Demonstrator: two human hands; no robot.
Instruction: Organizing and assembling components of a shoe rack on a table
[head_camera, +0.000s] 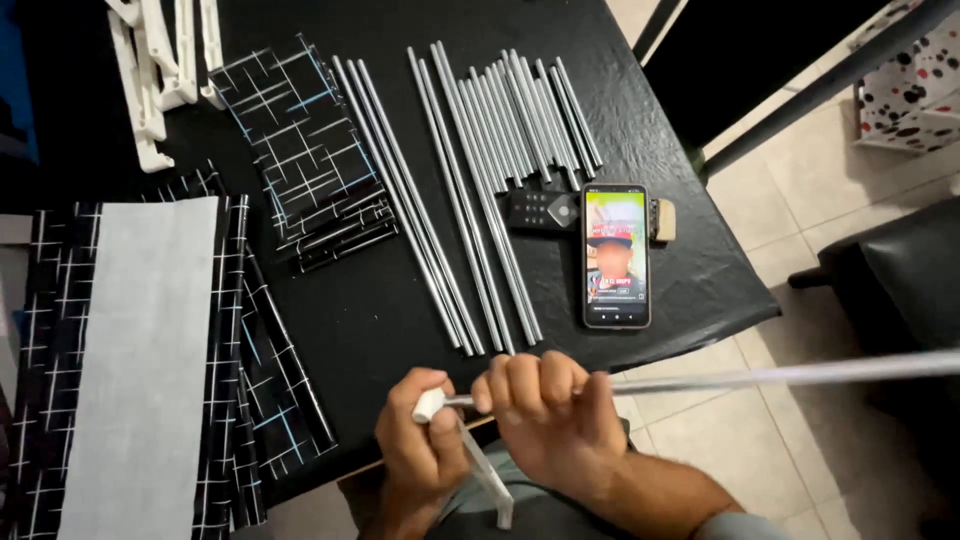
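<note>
Partly hidden — hands (500, 420) cover rod (800, 373) and connector (430, 404).

The phone (616, 255) lies on the table (700, 280), right of the metal rods (470, 190).

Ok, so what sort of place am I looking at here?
Most likely a room at home, used for putting something together: a table under a black cloth, a tiled floor, and metal rods, folded patterned fabric and a phone laid out.
</note>
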